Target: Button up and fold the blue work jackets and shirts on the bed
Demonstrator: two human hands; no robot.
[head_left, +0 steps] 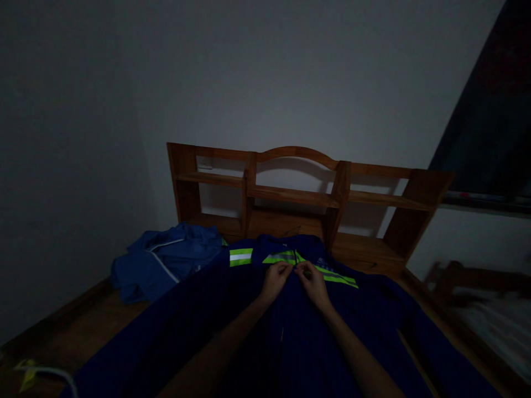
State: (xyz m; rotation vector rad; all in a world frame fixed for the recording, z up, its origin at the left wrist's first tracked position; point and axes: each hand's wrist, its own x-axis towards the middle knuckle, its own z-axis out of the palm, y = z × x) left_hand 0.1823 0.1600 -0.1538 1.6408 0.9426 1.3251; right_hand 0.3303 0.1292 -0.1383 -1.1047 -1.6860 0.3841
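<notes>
A dark blue work jacket [340, 320] with yellow-green reflective bands lies spread out, front side up, its collar towards the wooden shelf unit. At the chest, my left hand [275, 281] pinches one side of the front opening. Close beside it, my right hand [313, 283] pinches the other side, thumb and fingertips together. Just above the fingertips the jacket's front edges part in a short dark gap. The dim light hides whether a button, snap or zip sits between the fingers.
A wooden shelf unit [292, 193] stands against the wall behind the jacket. To the left lies a crumpled lighter blue garment [166, 260] with white piping. A pale cord [53, 370] shows at bottom left. A wooden frame [473, 279] is at the right.
</notes>
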